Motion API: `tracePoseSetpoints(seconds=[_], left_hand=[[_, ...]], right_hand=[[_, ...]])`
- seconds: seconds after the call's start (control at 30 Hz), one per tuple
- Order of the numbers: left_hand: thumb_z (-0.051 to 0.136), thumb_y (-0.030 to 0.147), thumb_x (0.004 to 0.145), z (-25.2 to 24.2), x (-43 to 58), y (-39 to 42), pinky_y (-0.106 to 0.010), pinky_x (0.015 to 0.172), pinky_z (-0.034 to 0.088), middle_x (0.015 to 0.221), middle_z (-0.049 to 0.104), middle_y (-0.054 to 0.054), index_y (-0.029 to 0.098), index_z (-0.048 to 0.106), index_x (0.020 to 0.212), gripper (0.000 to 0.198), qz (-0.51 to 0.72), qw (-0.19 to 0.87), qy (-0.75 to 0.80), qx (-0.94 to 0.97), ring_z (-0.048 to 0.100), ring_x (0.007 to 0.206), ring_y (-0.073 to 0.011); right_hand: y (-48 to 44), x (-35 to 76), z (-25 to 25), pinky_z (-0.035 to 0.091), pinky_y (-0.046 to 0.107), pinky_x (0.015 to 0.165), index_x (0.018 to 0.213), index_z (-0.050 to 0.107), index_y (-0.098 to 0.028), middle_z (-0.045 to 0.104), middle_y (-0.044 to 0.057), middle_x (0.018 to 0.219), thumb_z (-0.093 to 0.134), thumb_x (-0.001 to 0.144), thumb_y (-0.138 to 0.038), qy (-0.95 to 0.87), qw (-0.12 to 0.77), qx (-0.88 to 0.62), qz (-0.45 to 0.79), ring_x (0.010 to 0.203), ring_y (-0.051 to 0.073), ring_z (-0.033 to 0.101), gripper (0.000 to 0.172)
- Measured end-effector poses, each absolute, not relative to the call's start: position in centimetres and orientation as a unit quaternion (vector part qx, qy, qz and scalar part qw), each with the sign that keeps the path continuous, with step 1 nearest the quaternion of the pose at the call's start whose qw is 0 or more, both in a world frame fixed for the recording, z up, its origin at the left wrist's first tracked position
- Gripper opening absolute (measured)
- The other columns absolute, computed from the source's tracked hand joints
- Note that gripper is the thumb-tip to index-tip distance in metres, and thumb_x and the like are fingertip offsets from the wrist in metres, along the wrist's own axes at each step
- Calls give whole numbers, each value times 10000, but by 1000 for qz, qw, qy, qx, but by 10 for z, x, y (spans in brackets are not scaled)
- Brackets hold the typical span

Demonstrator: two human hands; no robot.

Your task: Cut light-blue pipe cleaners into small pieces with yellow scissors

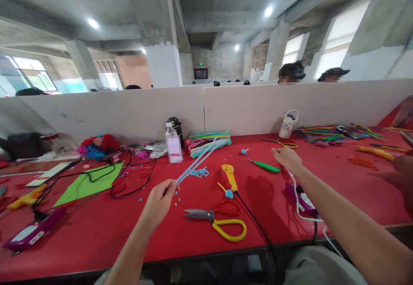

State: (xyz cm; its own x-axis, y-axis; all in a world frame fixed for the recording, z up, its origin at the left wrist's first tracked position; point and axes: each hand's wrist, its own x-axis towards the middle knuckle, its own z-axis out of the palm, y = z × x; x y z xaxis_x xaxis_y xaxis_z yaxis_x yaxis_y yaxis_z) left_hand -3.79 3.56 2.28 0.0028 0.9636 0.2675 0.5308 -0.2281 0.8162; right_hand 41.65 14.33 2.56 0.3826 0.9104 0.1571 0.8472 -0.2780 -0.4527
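My left hand (pixel 162 195) is closed around a few long light-blue pipe cleaners (pixel 197 161), which slant up and away to the right. Beyond their far ends lies a bundle of pastel pipe cleaners (pixel 209 144). Small cut blue pieces (pixel 199 172) are scattered beside the held strands. My right hand (pixel 288 158) is stretched forward with its fingers drawn together; whatever they may hold does not show. Just behind it lie scissors with red and yellow handles (pixel 288 143), and to its left a green-handled pointed tool (pixel 266 166).
Large scissors (pixel 229 229) lie at the front, near a yellow glue gun (pixel 229 176) and a blue fuzzy ball (pixel 229 194). Purple power strips (pixel 301 201) with cables lie on the red table. A bottle (pixel 174 145) and white cup (pixel 288 125) stand by the partition (pixel 245 104).
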Motion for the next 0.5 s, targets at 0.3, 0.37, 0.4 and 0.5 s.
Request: tracePoseSetpoints(seconds=[0.3, 0.37, 0.4, 0.5], left_hand=[[506, 642, 822, -3, -3, 50, -222, 493, 307, 542, 423, 45, 149, 613, 772, 507, 427, 374, 520, 637, 396, 500, -113], [489, 657, 832, -12, 7, 42, -219, 473, 296, 514, 391, 60, 155, 596, 776, 516, 428, 404, 507, 630, 366, 470, -106], [473, 658, 845, -17, 12, 37, -217, 461, 285, 504, 365, 71, 161, 588, 786, 513, 429, 418, 500, 626, 342, 454, -100], [440, 647, 878, -34, 32, 23, -219, 455, 285, 531, 388, 64, 173, 560, 792, 496, 433, 452, 481, 614, 341, 454, -94]], right_hand=[[63, 269, 2, 546, 304, 675, 989, 701, -151, 720, 46, 881, 650, 877, -474, -678, 298, -500, 449, 748, 176, 671, 346], [46, 249, -3, 517, 273, 608, 964, 706, -161, 725, 40, 815, 643, 846, -547, -669, 324, -451, 494, 672, 160, 657, 408], [39, 241, -5, 506, 263, 591, 972, 701, -163, 724, 40, 809, 639, 835, -573, -661, 338, -434, 509, 655, 152, 649, 436], [25, 226, -10, 492, 254, 577, 1017, 686, -173, 700, 28, 797, 625, 819, -617, -633, 384, -411, 531, 614, 129, 614, 490]])
